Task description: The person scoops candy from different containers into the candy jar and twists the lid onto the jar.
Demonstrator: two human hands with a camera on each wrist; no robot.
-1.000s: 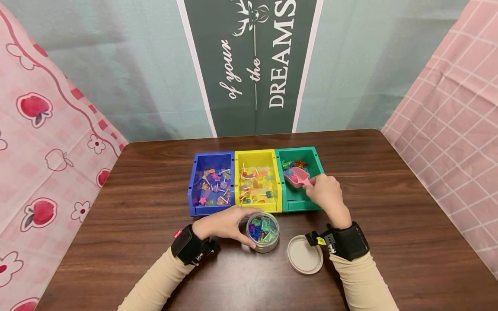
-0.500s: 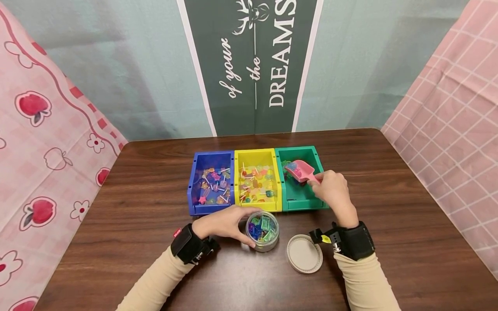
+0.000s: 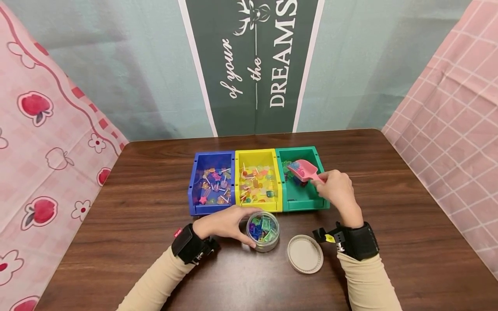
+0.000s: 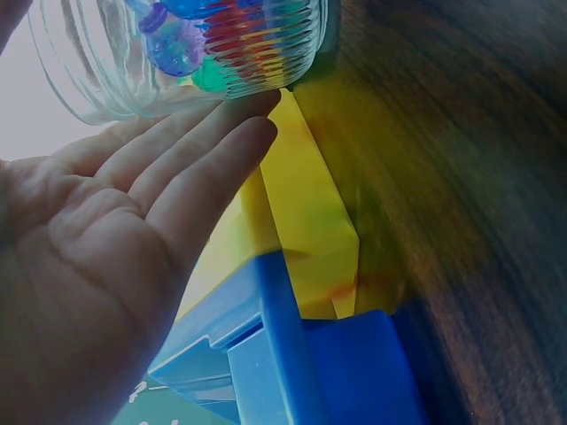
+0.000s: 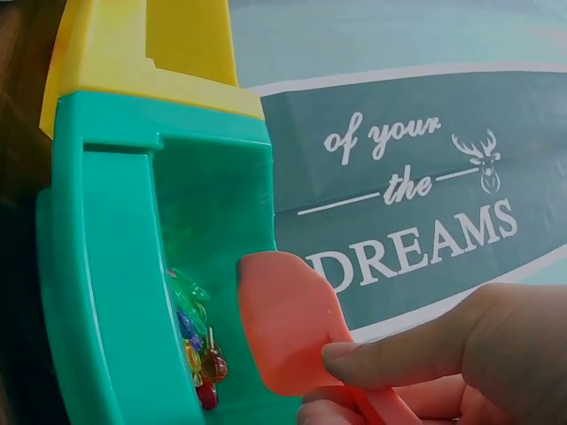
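My left hand holds a clear glass jar by its side, thumb on the near side and fingers on the far side. Blue, green and purple translucent pieces fill much of the jar, and its mouth is uncovered. My right hand pinches the handle of a pink scoop over the green bin. A few blue and pink pieces lie in the scoop. In the right wrist view, the thumb presses on the scoop near its handle, and coloured pieces rest inside the bin.
A yellow bin and a blue bin, both with small candy-like charms, adjoin the green one in a row. A pale round lid lies on the brown table, right of the jar. Hanging cloths border the table.
The scoop has come up from the pieces in the green bin and shifted slightly right with my right hand, carrying some pieces. My left hand and the jar stay put.
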